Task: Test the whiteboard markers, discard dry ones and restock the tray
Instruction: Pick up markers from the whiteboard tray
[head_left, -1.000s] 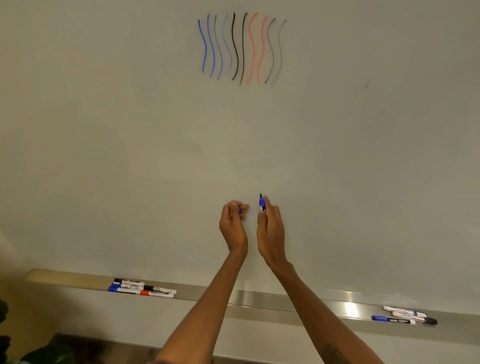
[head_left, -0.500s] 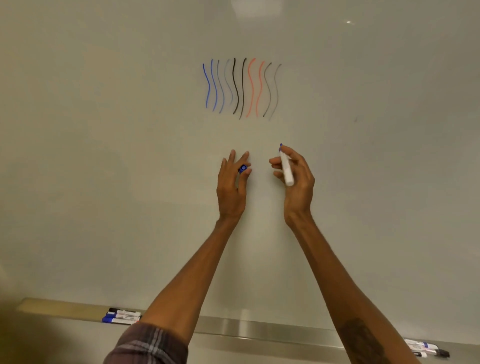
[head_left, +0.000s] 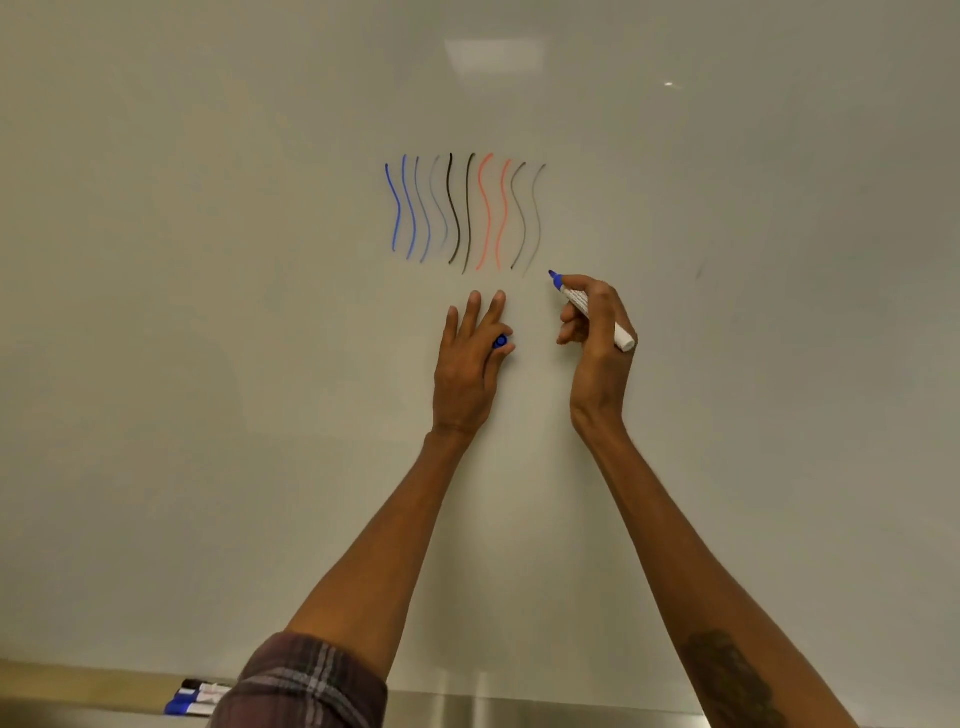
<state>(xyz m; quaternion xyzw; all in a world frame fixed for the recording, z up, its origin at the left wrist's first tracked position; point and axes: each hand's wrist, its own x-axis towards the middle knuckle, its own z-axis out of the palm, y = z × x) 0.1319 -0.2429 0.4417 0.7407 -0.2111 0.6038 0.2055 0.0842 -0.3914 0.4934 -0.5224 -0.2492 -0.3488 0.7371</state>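
Fingers (head_left: 570, 321) of right hand (head_left: 597, 358): curled round the white barrel of an uncapped blue marker (head_left: 589, 309), thumb side closed on it, a firm writing grip. Marker tilted, blue tip up and to the left, white butt end sticking out low right past the knuckles. Tip sits just below and right of the last faint grey stroke (contact with the board: cannot tell).

Left hand (head_left: 467, 364): raised flat toward the whiteboard (head_left: 208, 364), 3 fingers (head_left: 474, 309) straight and pointing up, while thumb and forefinger pinch the blue cap (head_left: 500, 341), its open end facing the camera. The 2 hands are near each other, not touching.

Test strokes (head_left: 465, 210) above both hands: 10 wavy vertical lines in a row. From left: 2 strong blue, 2 pale blue, 2 black, 2 red-orange, 2 thin grey.

Bottom edge: metal tray (head_left: 519, 713) running along the foot of the board. At its left end, 3 capped markers (head_left: 195, 699) lie side by side, 1 black cap and 2 blue, partly hidden behind a plaid sleeve (head_left: 311, 686) on the left arm. Right forearm is bare, with a dark tattoo (head_left: 727, 675).
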